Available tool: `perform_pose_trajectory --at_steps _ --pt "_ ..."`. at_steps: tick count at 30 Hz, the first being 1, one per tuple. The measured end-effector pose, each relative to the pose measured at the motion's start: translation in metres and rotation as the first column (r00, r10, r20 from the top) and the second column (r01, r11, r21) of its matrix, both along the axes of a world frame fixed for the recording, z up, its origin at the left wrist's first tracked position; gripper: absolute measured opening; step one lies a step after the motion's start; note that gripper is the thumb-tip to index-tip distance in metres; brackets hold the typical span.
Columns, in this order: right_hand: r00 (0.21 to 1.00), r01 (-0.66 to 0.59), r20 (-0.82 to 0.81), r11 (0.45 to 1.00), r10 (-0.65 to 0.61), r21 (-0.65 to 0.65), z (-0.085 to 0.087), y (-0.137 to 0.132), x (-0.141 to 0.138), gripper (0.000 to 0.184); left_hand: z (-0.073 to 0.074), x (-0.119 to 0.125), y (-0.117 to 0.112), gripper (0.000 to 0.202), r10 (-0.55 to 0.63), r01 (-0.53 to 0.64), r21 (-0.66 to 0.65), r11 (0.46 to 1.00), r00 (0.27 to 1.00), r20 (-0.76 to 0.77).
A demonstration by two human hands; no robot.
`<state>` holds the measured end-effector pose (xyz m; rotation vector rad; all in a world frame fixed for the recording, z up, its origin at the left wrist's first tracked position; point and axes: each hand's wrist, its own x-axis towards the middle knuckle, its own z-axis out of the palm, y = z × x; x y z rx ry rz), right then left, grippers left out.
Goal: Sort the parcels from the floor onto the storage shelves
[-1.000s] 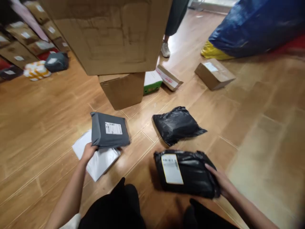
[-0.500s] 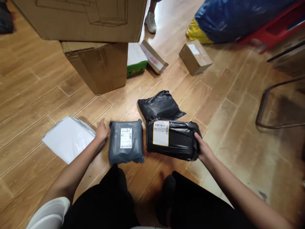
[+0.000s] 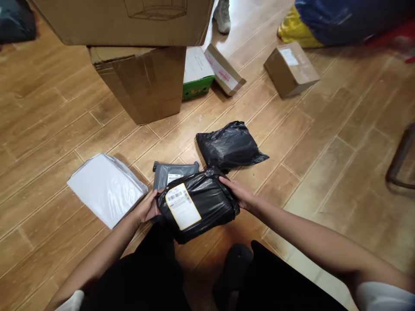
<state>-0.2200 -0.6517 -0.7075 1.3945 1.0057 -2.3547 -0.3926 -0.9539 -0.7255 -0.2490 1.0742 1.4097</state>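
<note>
A black plastic parcel with a white label (image 3: 197,205) lies on top of a grey mailer (image 3: 173,172) on the wooden floor in front of my knees. My left hand (image 3: 148,208) grips its left edge, fingers curled round it. My right hand (image 3: 238,193) holds its right edge, thumb on top. Only the grey mailer's upper part and a strip of its label show. A second black parcel (image 3: 228,144) lies just behind, unlabelled side up. A white mailer (image 3: 105,188) lies flat to the left.
Stacked cardboard boxes (image 3: 142,77) stand ahead, with a green-and-white box (image 3: 196,75) and a taped brown box (image 3: 223,69) beside them. A small brown box (image 3: 290,69) and a blue and yellow sack (image 3: 324,21) lie at the right. Another person's shoe (image 3: 223,13) shows at the top.
My right hand carried the labelled black parcel leftwards onto the grey mailer. My left hand moved from the grey mailer's corner to the black parcel's left edge.
</note>
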Motion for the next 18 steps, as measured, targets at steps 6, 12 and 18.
perform_pose_trajectory --at_steps 6,12,18 --pt "1.000 -0.025 0.010 0.999 0.026 -0.039 -0.024 0.007 0.013 0.029 0.005 -0.002 -0.004 0.064 -0.246 0.234 -0.101 0.967 0.961 -0.129" --pt "0.993 0.096 -0.065 0.993 -0.100 -0.067 -0.026 -0.023 0.028 0.044 0.011 -0.011 -0.002 0.070 -0.100 0.086 -0.124 0.989 0.989 -0.111" --pt "0.967 -0.185 -0.157 0.978 0.198 0.094 -0.047 -0.099 0.053 0.061 0.032 -0.058 0.003 0.093 -0.360 0.239 -0.313 0.919 0.833 -0.421"
